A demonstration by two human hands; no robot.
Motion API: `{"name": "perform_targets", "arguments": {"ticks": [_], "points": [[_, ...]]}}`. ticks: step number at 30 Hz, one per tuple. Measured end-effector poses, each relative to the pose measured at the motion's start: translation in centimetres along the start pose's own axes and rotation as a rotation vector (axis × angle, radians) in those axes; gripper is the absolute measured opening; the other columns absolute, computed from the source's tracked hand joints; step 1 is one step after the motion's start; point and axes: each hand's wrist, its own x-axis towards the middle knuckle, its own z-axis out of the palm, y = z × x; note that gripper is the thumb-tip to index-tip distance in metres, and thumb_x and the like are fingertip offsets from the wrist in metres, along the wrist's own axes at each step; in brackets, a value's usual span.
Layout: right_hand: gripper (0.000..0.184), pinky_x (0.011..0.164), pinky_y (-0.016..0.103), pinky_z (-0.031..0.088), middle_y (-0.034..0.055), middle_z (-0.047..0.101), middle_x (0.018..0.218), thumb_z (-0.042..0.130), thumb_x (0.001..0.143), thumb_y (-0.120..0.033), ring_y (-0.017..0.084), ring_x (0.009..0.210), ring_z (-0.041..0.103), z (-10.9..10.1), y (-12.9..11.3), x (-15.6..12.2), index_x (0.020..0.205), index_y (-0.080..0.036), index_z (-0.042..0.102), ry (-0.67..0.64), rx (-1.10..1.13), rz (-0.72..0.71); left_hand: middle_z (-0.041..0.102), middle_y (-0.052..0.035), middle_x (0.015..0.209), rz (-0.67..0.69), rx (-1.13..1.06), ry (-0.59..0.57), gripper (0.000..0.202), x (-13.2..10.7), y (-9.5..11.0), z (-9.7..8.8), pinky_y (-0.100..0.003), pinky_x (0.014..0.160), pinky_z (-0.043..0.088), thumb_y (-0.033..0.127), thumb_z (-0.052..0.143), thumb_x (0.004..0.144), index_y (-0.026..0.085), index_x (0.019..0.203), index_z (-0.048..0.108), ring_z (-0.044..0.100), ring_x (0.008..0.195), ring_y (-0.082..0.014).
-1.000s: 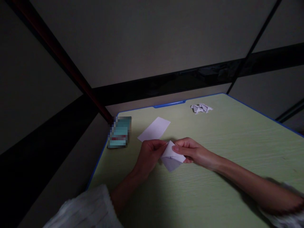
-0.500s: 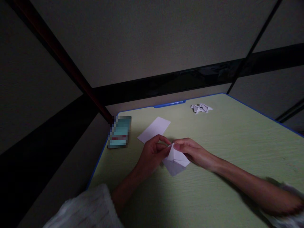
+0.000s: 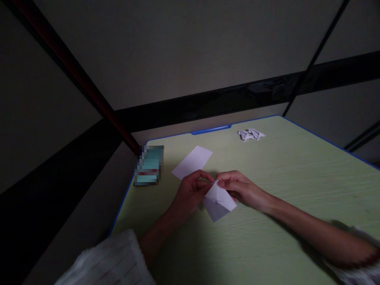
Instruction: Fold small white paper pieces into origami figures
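Note:
A partly folded piece of white paper (image 3: 220, 201) is held between my two hands, over the near middle of the table. My left hand (image 3: 194, 190) pinches its upper left edge, fingers curled behind it. On the other side, my right hand (image 3: 239, 186) grips the top corner with the thumb in front; its other fingers are partly hidden by the paper. Creases meet near the paper's centre, and the lower part hangs as a flat, shaded panel. Just beyond my left hand lies a flat white paper sheet (image 3: 192, 161).
Several small folded white paper shapes (image 3: 251, 134) lie together near the far edge. A greenish rectangular object (image 3: 150, 165), blurred out, rests at the table's left edge. The pale table (image 3: 297, 178) has a blue rim and a blue handle (image 3: 211, 129) at the back, against a panelled wall.
The folded paper's upper flaps have spread out flatter, and its lower corner has shifted slightly down and left. Both hands keep their hold in nearly the same place.

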Motion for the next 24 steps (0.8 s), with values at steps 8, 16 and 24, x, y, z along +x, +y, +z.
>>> {"name": "perform_targets", "arguments": {"ticks": [8, 16, 24], "points": [[0.025, 0.035, 0.018, 0.019, -0.0067, 0.037, 0.042, 0.053, 0.067, -0.033, 0.004, 0.036, 0.03, -0.06, 0.07, -0.14, 0.053, -0.015, 0.043, -0.018, 0.068, -0.008, 0.057, 0.003, 0.045, -0.02, 0.054, 0.001, 0.035, 0.08, 0.3, -0.14, -0.015, 0.041, 0.028, 0.037, 0.071, 0.051, 0.013, 0.067, 0.051, 0.046, 0.039, -0.0056], [0.029, 0.037, 0.018, 0.021, -0.0068, 0.037, 0.042, 0.05, 0.073, -0.034, 0.004, 0.037, 0.031, -0.15, 0.25, -0.34, 0.053, -0.015, 0.041, -0.084, 0.029, -0.054, 0.055, 0.004, 0.043, -0.019, 0.047, -0.03, 0.031, 0.01, 0.3, -0.23, -0.015, 0.04, 0.027, 0.034, 0.071, 0.051, 0.013, 0.063, 0.052, 0.044, 0.038, -0.0047], [0.028, 0.04, 0.019, 0.024, -0.0061, 0.038, 0.044, 0.048, 0.074, -0.035, 0.005, 0.04, 0.035, -0.22, 0.06, -0.29, 0.054, -0.015, 0.042, -0.116, -0.017, -0.09, 0.057, 0.0031, 0.045, -0.016, 0.022, -0.045, 0.03, -0.17, 0.47, -0.25, -0.015, 0.041, 0.028, 0.034, 0.071, 0.052, 0.013, 0.062, 0.052, 0.045, 0.039, -0.0045]]}}
